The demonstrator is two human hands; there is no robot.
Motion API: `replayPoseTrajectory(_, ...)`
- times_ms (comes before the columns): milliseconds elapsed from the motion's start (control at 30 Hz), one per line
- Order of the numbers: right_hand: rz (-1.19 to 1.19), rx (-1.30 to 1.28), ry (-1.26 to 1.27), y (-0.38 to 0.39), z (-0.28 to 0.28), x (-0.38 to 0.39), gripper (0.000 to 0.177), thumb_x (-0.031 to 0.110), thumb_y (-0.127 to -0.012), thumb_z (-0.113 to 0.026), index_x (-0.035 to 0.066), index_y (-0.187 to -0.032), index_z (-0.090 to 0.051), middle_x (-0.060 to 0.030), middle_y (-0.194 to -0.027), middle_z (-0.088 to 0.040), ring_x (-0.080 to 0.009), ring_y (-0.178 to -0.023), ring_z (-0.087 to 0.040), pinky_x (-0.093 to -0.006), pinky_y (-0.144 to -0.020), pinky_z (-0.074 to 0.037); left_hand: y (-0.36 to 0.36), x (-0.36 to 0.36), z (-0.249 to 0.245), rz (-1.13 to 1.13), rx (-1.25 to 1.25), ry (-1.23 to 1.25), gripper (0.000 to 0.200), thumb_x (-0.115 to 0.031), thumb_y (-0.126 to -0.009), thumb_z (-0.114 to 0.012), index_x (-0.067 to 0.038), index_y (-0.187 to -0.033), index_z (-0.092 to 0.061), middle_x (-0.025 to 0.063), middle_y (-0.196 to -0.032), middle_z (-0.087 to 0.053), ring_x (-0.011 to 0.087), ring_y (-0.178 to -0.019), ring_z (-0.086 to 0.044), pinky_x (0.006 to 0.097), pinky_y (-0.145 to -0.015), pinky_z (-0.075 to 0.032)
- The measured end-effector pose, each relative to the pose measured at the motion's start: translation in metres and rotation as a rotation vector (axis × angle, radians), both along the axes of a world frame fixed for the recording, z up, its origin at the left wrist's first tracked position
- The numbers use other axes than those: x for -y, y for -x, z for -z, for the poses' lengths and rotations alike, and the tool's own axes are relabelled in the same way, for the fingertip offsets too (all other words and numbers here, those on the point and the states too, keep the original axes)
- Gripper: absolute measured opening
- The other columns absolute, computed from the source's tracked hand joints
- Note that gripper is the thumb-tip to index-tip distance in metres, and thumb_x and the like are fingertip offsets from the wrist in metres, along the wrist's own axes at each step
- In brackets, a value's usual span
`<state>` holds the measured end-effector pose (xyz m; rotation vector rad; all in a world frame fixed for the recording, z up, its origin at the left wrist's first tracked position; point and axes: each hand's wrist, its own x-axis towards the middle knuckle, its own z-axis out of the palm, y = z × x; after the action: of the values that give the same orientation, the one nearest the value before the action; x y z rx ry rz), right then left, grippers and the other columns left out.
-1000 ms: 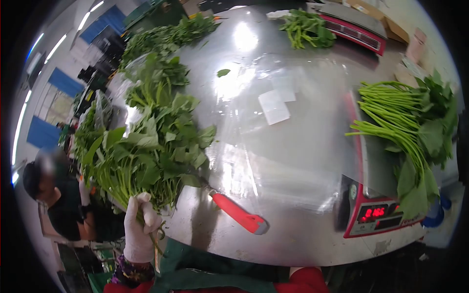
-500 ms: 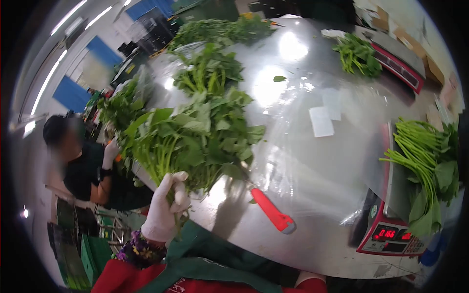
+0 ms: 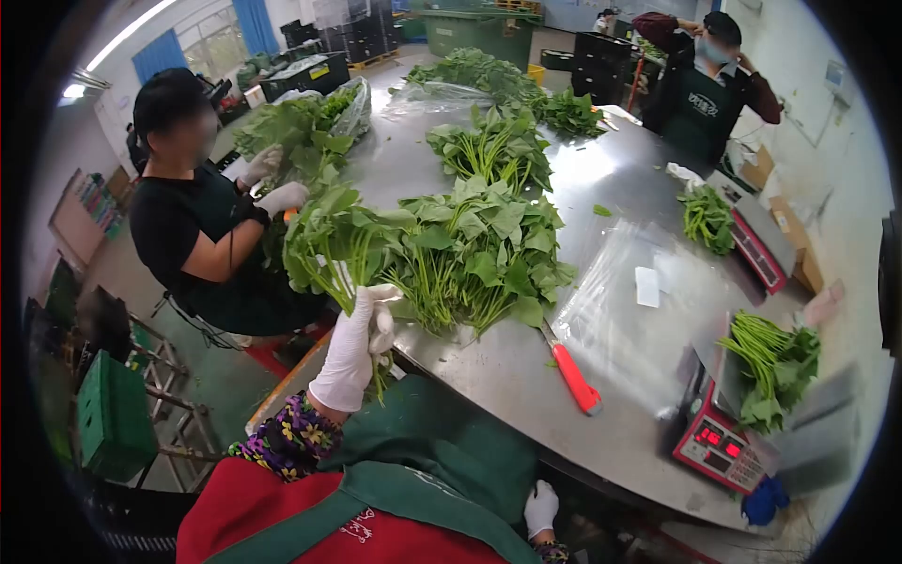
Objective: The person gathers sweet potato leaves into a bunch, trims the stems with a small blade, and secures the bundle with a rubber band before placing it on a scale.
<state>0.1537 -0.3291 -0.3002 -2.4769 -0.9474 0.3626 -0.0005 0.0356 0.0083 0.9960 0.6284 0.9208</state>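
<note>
In the head view, my white-gloved left hand (image 3: 352, 352) is closed around the stems of a bunch of leafy greens (image 3: 329, 240). Its leaves spread above the fist, and some stem ends poke out below. My gloved right hand (image 3: 540, 510) hangs low beside my apron, below the table edge, with nothing in it; its fingers look loosely extended. Just right of the held bunch, a pile of leafy greens (image 3: 470, 254) lies on the metal table (image 3: 460, 362). A red-handled knife (image 3: 573, 378) rests there, its blade end partly under leaves.
A red scale (image 3: 719, 451) at the right holds a bunch of greens (image 3: 770, 362); a second scale (image 3: 756, 249) stands behind. Clear plastic (image 3: 611, 315) and a white paper slip (image 3: 646, 287) lie on the table. One co-worker (image 3: 202, 202) handles greens at left; another (image 3: 709, 94) stands at the far end.
The view has tilted and turned, bringing the far co-worker and my right hand into sight. My left hand still grips the bunch, now held beyond the table's left edge.
</note>
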Motion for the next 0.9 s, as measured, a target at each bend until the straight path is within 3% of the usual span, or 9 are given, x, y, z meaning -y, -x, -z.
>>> replayPoseTrajectory(233, -0.033, 0.038, -0.575, 0.044, -0.208, -0.077, 0.006, 0.007, -0.081, -0.061, 0.004, -0.085, -0.064, -0.0117, -0.084, -0.066, -0.0294, -0.074, -0.064, -0.0369, -0.068, -0.052, 0.035, -0.009, 0.030, -0.120, 0.116, -0.081, 0.048, -0.048, -0.095, -0.046, -0.002, -0.106, -0.058, -0.0019, -0.061, -0.051, 0.0043, -0.043, -0.033, 0.0206, -0.042, -0.027)
replayPoseTrajectory(300, -0.160, -0.151, -0.696, 0.059, -0.254, -0.129, 0.014, 0.008, -0.080, -0.063, 0.003, -0.093, -0.065, -0.0144, -0.092, -0.066, -0.0303, -0.085, -0.063, -0.0366, -0.077, -0.051, 0.037, -0.006, 0.038, -0.169, 0.134, -0.044, 0.046, -0.047, -0.095, -0.047, -0.003, -0.103, -0.059, -0.0016, -0.061, -0.052, 0.0041, -0.045, -0.035, 0.0199, -0.043, -0.028)
replayPoseTrajectory(367, -0.421, 0.008, -0.682, 0.078, -0.280, -0.185, 0.030, 0.009, -0.083, -0.058, -0.002, -0.112, -0.059, -0.0192, -0.101, -0.063, -0.0330, -0.094, -0.061, -0.0372, -0.086, -0.047, 0.037, 0.000, 0.045, -0.190, 0.151, -0.006, 0.045, -0.046, -0.095, -0.047, -0.004, -0.102, -0.059, -0.0013, -0.062, -0.052, 0.0041, -0.045, -0.036, 0.0194, -0.042, -0.028)
replayPoseTrajectory(433, -0.549, 0.117, -0.595, 0.102, -0.278, -0.235, 0.048, 0.020, -0.086, -0.059, -0.003, -0.126, -0.048, -0.0216, -0.110, -0.060, -0.0327, -0.104, -0.057, -0.0397, -0.089, -0.045, 0.040, 0.003, 0.047, -0.203, 0.178, 0.020, 0.042, -0.043, -0.097, -0.045, -0.003, -0.102, -0.058, -0.0010, -0.062, -0.051, 0.0046, -0.046, -0.036, 0.0193, -0.043, -0.029)
replayPoseTrajectory(500, -0.633, 0.045, -0.414, 0.126, -0.262, -0.267, 0.053, 0.026, -0.088, -0.057, -0.004, -0.130, -0.043, -0.0224, -0.102, -0.061, -0.0349, -0.092, -0.059, -0.0413, -0.079, -0.047, 0.046, 0.003, 0.048, -0.198, 0.271, 0.080, 0.040, -0.042, -0.098, -0.045, -0.003, -0.102, -0.057, -0.0009, -0.062, -0.050, 0.0049, -0.048, -0.038, 0.0193, -0.045, -0.032)
replayPoseTrajectory(633, -0.641, 0.153, -0.430, 0.131, -0.226, -0.292, 0.041, 0.024, -0.089, -0.057, -0.002, -0.119, -0.050, -0.0158, -0.080, -0.060, -0.0343, -0.069, -0.058, -0.0429, -0.061, -0.047, 0.061, -0.011, 0.048, -0.157, 0.420, 0.320, 0.037, -0.043, -0.096, -0.048, -0.007, -0.099, -0.054, -0.0001, -0.071, -0.051, 0.0078, -0.054, -0.042, 0.0196, -0.052, -0.036)
replayPoseTrajectory(767, -0.703, 0.033, -0.448, 0.111, -0.249, -0.290, 0.025, 0.024, -0.083, -0.064, 0.007, -0.102, -0.061, -0.0122, -0.080, -0.061, -0.0317, -0.073, -0.060, -0.0408, -0.066, -0.048, 0.075, -0.031, 0.064, 0.060, 0.556, 0.475, 0.032, -0.040, -0.097, -0.048, -0.009, -0.099, -0.057, -0.0061, -0.056, -0.034, 0.0037, -0.044, -0.028, 0.0195, -0.044, -0.025)
replayPoseTrajectory(833, -0.465, 0.019, -0.619, 0.077, -0.249, -0.297, 0.021, 0.020, -0.080, -0.066, 0.007, -0.096, -0.064, -0.0126, -0.086, -0.061, -0.0310, -0.083, -0.061, -0.0385, -0.073, -0.049, 0.078, -0.044, 0.067, 0.009, 0.522, 0.527, 0.026, -0.031, -0.098, -0.048, -0.008, -0.108, -0.057, -0.0072, -0.050, -0.028, 0.0037, -0.038, -0.023, 0.0197, -0.038, -0.020)
replayPoseTrajectory(900, -0.278, 0.295, -0.577, 0.041, -0.253, -0.306, 0.020, 0.019, -0.084, -0.064, 0.006, -0.100, -0.063, -0.0123, -0.093, -0.059, -0.0302, -0.086, -0.059, -0.0382, -0.075, -0.048, 0.080, -0.053, 0.067, -0.041, 0.477, 0.490, 0.032, -0.025, -0.099, -0.048, -0.006, -0.124, -0.051, -0.0073, -0.048, -0.027, 0.0032, -0.036, -0.022, 0.0198, -0.035, -0.021)
